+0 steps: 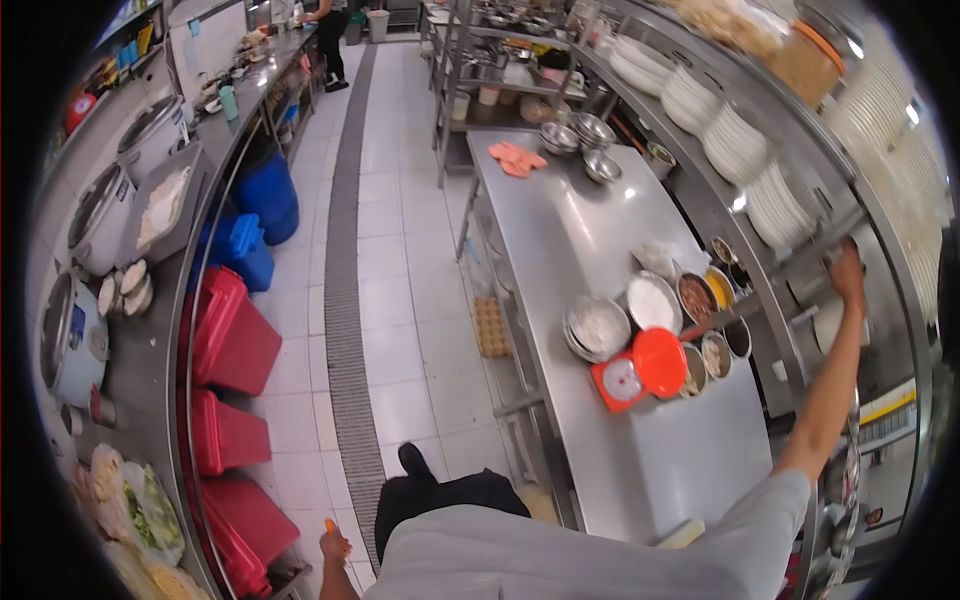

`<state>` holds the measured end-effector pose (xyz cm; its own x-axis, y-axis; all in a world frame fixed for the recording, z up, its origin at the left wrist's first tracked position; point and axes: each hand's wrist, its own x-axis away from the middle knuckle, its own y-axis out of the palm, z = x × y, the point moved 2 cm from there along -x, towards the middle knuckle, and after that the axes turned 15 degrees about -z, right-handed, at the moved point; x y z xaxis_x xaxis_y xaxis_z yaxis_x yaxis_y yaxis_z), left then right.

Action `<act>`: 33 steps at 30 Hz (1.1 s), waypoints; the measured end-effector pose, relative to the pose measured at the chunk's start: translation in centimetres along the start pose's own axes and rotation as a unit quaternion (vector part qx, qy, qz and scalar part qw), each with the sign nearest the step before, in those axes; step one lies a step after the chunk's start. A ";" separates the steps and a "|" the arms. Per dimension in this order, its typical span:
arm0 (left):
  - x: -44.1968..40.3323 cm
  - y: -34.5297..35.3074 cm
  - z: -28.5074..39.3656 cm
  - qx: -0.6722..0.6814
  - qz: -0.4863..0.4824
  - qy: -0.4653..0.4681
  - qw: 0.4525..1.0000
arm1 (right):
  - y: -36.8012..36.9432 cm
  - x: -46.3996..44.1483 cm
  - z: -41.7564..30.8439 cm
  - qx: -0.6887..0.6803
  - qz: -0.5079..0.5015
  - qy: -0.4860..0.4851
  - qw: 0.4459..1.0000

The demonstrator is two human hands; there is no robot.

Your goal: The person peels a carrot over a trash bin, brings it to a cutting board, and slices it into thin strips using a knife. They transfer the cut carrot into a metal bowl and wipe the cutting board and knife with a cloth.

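Observation:
Low at my left side, my left hand [335, 547] is closed around a small orange object [330, 525]. Only its ends show, so its kind is unclear. My right arm stretches far out to the shelf rack, where my right hand [847, 272] has its fingers bent beside a steel container [808, 287]. What those fingers grip is too small to make out. On the steel table between stand an orange kitchen scale [622, 381] with a round pan [660, 362], stacked bowls [597, 328], a bowl of white powder [654, 303] and several tubs of ingredients [697, 298].
Stacked white plates [735, 140] line the shelf above the table [640, 460]. Metal bowls [592, 132] and an orange cloth [517, 158] lie at its far end. Red bins [235, 335] and a blue barrel [266, 195] edge the tiled aisle. Another person [331, 45] stands far back.

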<state>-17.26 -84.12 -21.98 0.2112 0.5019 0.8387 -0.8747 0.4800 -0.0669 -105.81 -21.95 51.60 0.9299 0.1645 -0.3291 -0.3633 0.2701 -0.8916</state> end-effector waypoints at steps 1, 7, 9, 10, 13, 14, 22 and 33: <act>-2.3 0.1 4.7 -0.058 0.000 -0.012 0.998 | 0.3 1.2 1.0 -0.036 0.009 -0.016 0.999; -12.5 8.3 32.4 -0.053 -0.083 0.172 0.980 | -2.5 14.4 -5.9 -0.064 0.237 0.001 0.969; -13.1 13.6 41.0 -0.037 -0.129 0.211 0.968 | -3.4 17.4 -14.8 -0.125 0.297 0.076 0.944; -12.9 16.3 44.9 -0.027 -0.156 0.229 0.961 | -3.2 18.1 -18.8 -0.116 0.322 0.092 0.935; -14.6 23.6 53.1 0.012 -0.207 0.244 0.947 | 1.4 16.8 -33.0 -0.249 0.317 -0.026 0.915; -15.2 25.7 55.3 0.018 -0.232 0.246 0.941 | 2.4 15.2 -40.1 -0.315 0.277 -0.096 0.903; -11.5 34.9 70.0 0.197 -0.306 0.215 0.906 | 16.2 3.8 -85.0 -0.470 -0.489 -0.376 0.631; -20.9 38.1 90.9 0.242 -0.146 0.371 0.885 | 11.9 -8.5 -123.5 -0.535 -0.727 -0.401 0.156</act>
<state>-94.66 -141.68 7.09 0.5293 0.8279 0.1855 -0.7824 0.3917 0.4841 -110.86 -137.31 5.40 -0.4780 0.8488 0.2260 0.8146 0.3320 0.4756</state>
